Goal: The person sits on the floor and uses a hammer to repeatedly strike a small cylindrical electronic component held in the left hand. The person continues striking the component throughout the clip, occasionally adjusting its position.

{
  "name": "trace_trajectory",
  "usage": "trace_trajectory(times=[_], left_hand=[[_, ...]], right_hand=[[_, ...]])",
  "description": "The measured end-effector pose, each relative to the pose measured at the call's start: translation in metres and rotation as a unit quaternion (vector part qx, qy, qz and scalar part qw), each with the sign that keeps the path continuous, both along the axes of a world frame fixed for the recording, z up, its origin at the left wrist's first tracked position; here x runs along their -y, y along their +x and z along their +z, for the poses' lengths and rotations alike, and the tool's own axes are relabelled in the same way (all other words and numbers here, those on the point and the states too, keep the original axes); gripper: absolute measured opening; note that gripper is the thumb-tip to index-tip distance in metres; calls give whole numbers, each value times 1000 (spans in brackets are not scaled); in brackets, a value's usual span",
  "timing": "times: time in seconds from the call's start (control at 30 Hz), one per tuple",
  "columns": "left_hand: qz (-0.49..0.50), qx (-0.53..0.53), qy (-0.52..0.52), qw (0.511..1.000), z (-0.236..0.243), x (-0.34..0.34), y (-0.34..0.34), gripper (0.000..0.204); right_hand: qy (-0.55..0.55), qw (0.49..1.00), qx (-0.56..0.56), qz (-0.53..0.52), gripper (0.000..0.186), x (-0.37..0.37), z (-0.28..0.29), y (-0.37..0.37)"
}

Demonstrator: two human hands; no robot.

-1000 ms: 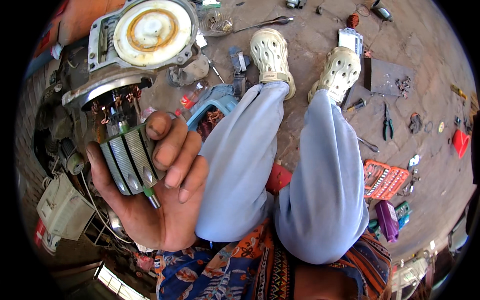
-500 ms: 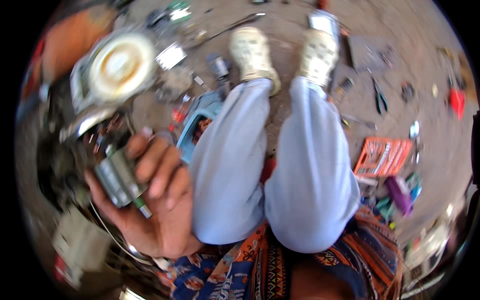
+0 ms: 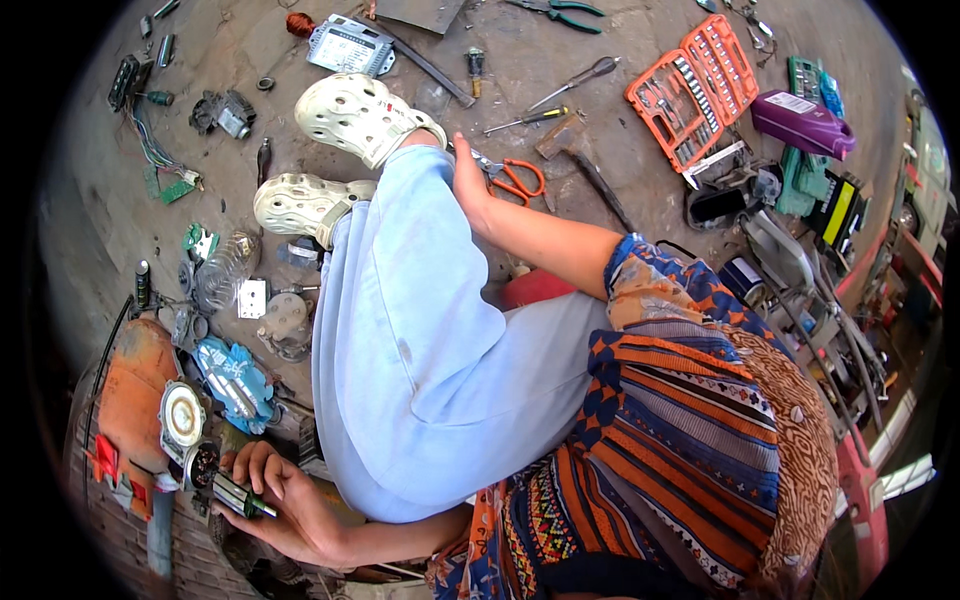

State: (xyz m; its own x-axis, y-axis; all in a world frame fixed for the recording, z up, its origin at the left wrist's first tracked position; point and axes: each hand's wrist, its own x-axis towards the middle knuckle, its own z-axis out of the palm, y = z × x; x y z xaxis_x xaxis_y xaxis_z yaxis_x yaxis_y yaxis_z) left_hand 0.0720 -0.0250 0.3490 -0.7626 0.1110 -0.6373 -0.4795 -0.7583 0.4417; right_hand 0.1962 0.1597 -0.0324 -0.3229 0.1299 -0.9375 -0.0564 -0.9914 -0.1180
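Note:
At the lower left my left hand [image 3: 290,510] is closed around a motor armature [image 3: 235,494], a slotted grey metal cylinder with a green shaft end sticking out. Thumb and fingers press on its sides. Just beyond it sits a round metal housing [image 3: 203,464] with dark insides. My right hand [image 3: 468,180] reaches down beside my lower leg near the shoe, a finger stretched along the jeans and the other fingers partly hidden. Close to it on the ground lie orange-handled scissors [image 3: 522,182]; I see no object in that hand.
An orange socket set [image 3: 692,92] lies open at upper right, beside a purple bottle [image 3: 803,124]. A hammer [image 3: 590,165], screwdrivers and pliers [image 3: 556,12] are spread on the ground. At left are a rusty orange tank [image 3: 135,390] and a blue bag [image 3: 238,385] with metal parts.
The view has swung, so my legs now slant to the left and the tools show more centrally. My right hand has come into view by my shin. My left hand still holds the motor armature.

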Motion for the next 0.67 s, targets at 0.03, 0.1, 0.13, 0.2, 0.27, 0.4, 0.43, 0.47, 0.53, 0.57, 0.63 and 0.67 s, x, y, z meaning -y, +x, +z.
trace_trajectory(times=[0.03, 0.1, 0.13, 0.2, 0.27, 0.4, 0.43, 0.47, 0.53, 0.57, 0.63, 0.67], left_hand=[[-2, 2, -9, 1000, 4, 1, 3, 41], [-15, 3, 3, 1000, 8, -2, 4, 42], [-14, 6, 15, 1000, 7, -5, 5, 42], [-16, 8, 27, 999, 10, -10, 6, 40], [-25, -6, 14, 1000, 10, -16, 11, 39], [-32, -16, 19, 999, 9, -23, 11, 38], [-37, -13, 14, 999, 8, -25, 9, 37], [-42, -10, 10, 999, 8, -28, 9, 36], [-32, -8, 5, 999, 6, -20, 9, 34], [-31, -7, 6, 999, 5, -18, 8, 35], [-37, -4, 10, 999, 5, -16, 6, 36], [-51, -13, 11, 999, 5, -16, 5, 36]], right_hand=[[-20, 1000, -20, -10, 83, 5, 14, 7], [-2, 998, -54, 12, 77, 8, 31, 26], [18, 997, -63, 43, 75, 4, 40, 38], [5, 996, -57, 70, 67, -2, 40, 52], [23, 997, -70, 37, 65, 3, 5, 46], [20, 999, -33, -18, 72, 9, -25, -1], [25, 1000, -14, -7, 75, 9, -30, -3], [29, 1000, 4, 2, 78, 8, -35, -4], [-6, 998, -48, -35, 83, 18, -32, 3], [-5, 998, -63, -20, 83, 13, -25, 6], [1, 996, -93, 4, 84, -1, -12, 11], [-17, 993, -119, -5, 84, -5, -18, 10]])
